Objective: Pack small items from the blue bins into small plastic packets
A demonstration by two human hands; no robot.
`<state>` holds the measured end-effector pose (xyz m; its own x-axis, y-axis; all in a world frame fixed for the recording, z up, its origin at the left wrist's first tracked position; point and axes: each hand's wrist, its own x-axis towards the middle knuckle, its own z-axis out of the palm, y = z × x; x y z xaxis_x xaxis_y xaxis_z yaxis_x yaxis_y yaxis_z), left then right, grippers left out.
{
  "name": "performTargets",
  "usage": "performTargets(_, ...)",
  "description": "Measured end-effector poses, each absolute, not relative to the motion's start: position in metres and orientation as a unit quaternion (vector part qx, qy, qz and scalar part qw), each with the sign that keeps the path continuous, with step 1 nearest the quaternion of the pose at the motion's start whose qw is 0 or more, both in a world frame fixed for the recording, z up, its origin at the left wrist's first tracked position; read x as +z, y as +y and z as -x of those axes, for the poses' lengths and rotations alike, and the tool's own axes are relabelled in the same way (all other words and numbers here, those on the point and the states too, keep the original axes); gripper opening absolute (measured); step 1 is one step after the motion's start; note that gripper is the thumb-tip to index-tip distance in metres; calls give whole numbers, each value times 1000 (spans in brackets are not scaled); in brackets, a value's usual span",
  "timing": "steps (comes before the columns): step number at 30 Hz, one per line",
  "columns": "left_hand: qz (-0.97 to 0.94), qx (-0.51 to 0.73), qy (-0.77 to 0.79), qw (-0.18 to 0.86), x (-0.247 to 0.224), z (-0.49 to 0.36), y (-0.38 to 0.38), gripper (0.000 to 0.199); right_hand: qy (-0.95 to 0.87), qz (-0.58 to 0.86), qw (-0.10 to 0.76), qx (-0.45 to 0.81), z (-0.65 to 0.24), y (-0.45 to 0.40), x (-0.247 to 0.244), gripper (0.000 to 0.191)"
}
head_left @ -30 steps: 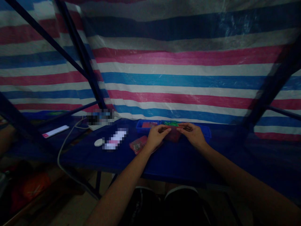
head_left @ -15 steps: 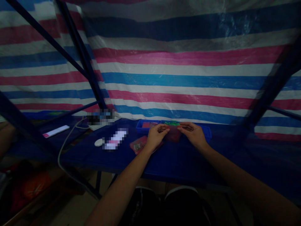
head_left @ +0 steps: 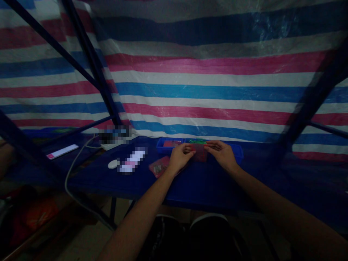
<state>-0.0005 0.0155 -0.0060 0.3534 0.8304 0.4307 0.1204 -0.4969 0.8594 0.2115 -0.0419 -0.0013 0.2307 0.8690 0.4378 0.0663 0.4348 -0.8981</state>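
Left grip (head_left: 179, 156), right grip (head_left: 222, 155) pinch reddish bag (head_left: 199, 153), forearms (head_left: 148, 201) angled inward.

Between your left hand (head_left: 181, 157) and right hand (head_left: 222, 155) is a bag (head_left: 199, 155), over the table (head_left: 212, 186). Trays (head_left: 164, 149) sit behind it on the table. Packets (head_left: 158, 167) lie left of the bag, beside your left wrist. Farther left is a disc (head_left: 112, 164). Behind the table hangs a sheet (head_left: 217, 92).
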Motion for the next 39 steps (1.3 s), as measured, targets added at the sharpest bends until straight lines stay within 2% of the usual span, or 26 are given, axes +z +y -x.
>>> performTargets(5,-783,393,337,346,-5,2,11,35,-542,440,658,283,-211,-42,-2,40)
performTargets(9,-785,385,320,366,-3,2,6,37,-531,428,670,294,-212,-42,-2,42)
performTargets(18,-699,409,241,534,-4,-3,5,54,-497,393,683,363,-208,-46,5,34)
performTargets(22,-654,347,205,640,2,-2,-2,64,-502,391,666,389,-210,-49,9,38)
performTargets(27,-623,243,151,728,14,1,-14,61,-636,363,587,346,-213,-63,26,64)
performTargets(32,-595,186,129,771,20,6,-20,57,-718,326,512,341,-216,-77,44,29)
performTargets(35,-584,152,118,788,23,10,-23,61,-711,306,499,391,-216,-81,46,25)
performTargets(39,-583,180,117,784,24,11,-22,61,-643,305,547,441,-217,-77,39,26)
